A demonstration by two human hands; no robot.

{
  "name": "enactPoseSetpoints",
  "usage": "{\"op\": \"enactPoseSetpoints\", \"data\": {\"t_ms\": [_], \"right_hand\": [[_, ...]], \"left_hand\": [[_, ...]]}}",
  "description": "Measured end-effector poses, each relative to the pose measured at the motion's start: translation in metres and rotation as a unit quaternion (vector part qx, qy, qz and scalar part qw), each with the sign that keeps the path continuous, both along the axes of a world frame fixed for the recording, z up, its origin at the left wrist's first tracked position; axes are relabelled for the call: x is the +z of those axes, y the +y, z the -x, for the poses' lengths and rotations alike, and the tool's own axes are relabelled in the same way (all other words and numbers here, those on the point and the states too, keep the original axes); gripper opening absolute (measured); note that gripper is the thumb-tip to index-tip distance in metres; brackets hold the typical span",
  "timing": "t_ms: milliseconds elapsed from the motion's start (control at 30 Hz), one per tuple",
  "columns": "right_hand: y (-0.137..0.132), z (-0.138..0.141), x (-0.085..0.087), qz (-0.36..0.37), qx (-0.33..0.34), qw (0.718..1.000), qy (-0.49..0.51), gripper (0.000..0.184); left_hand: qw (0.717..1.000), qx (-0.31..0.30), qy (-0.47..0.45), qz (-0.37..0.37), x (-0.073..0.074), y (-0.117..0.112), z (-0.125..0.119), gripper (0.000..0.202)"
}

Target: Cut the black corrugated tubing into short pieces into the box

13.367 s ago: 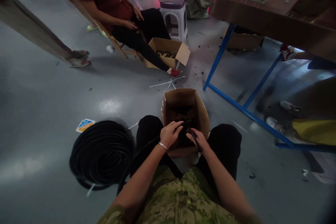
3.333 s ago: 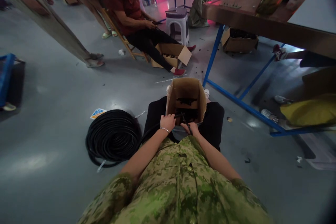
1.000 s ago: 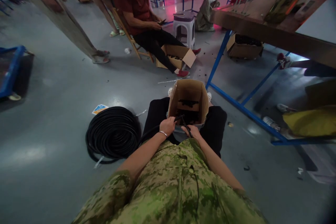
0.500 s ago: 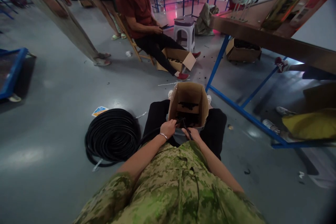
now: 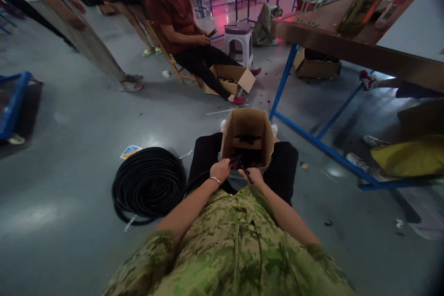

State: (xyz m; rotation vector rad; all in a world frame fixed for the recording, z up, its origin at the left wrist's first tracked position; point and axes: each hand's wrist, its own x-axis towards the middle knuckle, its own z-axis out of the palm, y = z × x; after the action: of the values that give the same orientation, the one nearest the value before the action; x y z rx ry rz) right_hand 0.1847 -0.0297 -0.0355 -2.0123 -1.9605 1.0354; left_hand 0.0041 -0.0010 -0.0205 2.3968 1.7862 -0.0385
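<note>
Holding smooth black tubing (image 5: 199,179) in left grip (image 5: 220,169), slim dark tool (image 5: 247,175) in right grip (image 5: 255,175), cardboard box (image 5: 248,123) beyond

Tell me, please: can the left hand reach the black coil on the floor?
Probably yes: the black coil lies beside the left leg, mostly uncovered, though the left hand grips a black tube.

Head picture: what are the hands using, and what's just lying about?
Likely for the job:
black hose in the left hand
dark tool in the right hand
box between the knees

Likely lying about:
blue-orange card
white scrap
black scrap
</note>
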Motion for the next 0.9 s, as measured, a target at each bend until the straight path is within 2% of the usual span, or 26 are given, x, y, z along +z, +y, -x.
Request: {"op": "enactPoseSetpoints", "data": {"t_ms": [333,433,600,733,800,900], "right_hand": [[0.004,0.006,-0.002,-0.027,0.003,0.999,-0.043,0.049],[0.005,0.006,-0.005,-0.042,-0.015,0.998,-0.036,0.049],[0.006,0.000,-0.013,0.004,-0.030,0.999,0.041,0.050],[0.003,-0.003,-0.019,0.053,-0.075,0.987,0.131,0.050],[0.001,-0.003,-0.021,0.054,-0.089,0.981,0.163,0.049],[-0.001,-0.003,-0.022,0.025,-0.072,0.979,0.190,0.045]], "left_hand": [[0.999,0.042,-0.030,-0.010,-0.002,0.000,0.003,0.035],[0.999,0.029,-0.028,-0.002,-0.002,0.001,0.003,0.032],[0.999,0.012,-0.039,0.014,-0.002,0.001,0.002,0.031],[0.998,0.025,-0.052,0.014,-0.001,0.000,0.002,0.031],[0.997,0.041,-0.063,0.006,0.000,0.000,0.003,0.031],[0.993,0.068,-0.091,-0.027,0.000,0.000,0.005,0.033]]}}
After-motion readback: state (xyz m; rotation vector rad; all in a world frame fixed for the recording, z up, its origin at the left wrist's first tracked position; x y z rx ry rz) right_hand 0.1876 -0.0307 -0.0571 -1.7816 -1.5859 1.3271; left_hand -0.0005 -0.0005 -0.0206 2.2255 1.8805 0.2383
